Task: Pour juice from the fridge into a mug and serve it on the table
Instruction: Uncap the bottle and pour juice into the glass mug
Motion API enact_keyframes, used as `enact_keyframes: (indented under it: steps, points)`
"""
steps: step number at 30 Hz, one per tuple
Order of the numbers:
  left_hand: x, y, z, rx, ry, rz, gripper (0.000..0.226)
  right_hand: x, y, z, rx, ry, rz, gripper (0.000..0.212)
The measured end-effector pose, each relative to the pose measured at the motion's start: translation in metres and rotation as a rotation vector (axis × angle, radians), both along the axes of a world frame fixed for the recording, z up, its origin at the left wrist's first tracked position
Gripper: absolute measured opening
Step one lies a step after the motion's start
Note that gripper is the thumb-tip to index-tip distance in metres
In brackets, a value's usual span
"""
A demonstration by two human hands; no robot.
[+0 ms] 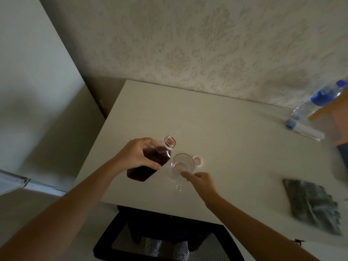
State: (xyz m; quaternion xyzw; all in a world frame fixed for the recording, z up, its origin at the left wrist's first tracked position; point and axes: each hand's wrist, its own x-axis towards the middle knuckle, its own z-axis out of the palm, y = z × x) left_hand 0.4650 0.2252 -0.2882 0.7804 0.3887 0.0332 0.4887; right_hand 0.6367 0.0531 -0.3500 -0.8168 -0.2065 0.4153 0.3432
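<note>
Juice bottle [150, 161], uncapped and tilted, sits clasped in the left hand [138, 154] just beside the clear mug [182, 165], whose handle the right hand [202, 180] pinches on the table [226, 129]; pouring seems next, needing more tilt over the rim.

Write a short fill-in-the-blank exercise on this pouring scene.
1. The left hand grips the juice bottle, whose cap is ____.
2. The right hand steadies the clear glass mug by its ____.
3. The bottle cap lies on the ____ beside the mug.

Missing words: off; handle; table
</note>
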Motion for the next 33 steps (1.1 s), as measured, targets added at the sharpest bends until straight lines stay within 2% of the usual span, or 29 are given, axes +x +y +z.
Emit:
enact_keyframes:
  steps: [5, 9, 13, 15, 21, 27, 33]
  points:
    - [-0.002, -0.008, 0.004, 0.008, 0.008, -0.032, 0.051, -0.018, -0.003, -0.005, -0.033, 0.192, -0.070, 0.034]
    - [-0.006, -0.012, 0.006, 0.028, 0.041, -0.037, 0.055, -0.023, -0.004, -0.010, -0.016, 0.262, -0.159, 0.017]
    - [-0.010, -0.015, 0.007, 0.049, 0.068, -0.024, 0.061, -0.026, -0.005, -0.014, 0.023, 0.462, -0.122, 0.016]
    - [-0.011, -0.015, 0.010, 0.066, 0.083, -0.028, 0.064, -0.027, -0.004, -0.014, 0.055, 0.490, -0.111, 0.015]
    - [-0.011, -0.006, 0.034, 0.150, 0.123, -0.065, 0.076, -0.007, -0.004, 0.004, 0.156, 0.301, -0.076, 0.022]
    - [0.001, 0.010, 0.078, 0.291, 0.191, -0.137, 0.067, 0.017, 0.003, 0.060, 0.267, 0.064, 0.138, 0.024]
    - [0.018, 0.018, 0.125, 0.485, 0.319, -0.257, 0.057, 0.028, 0.014, 0.101, 0.327, -0.078, 0.192, 0.024]
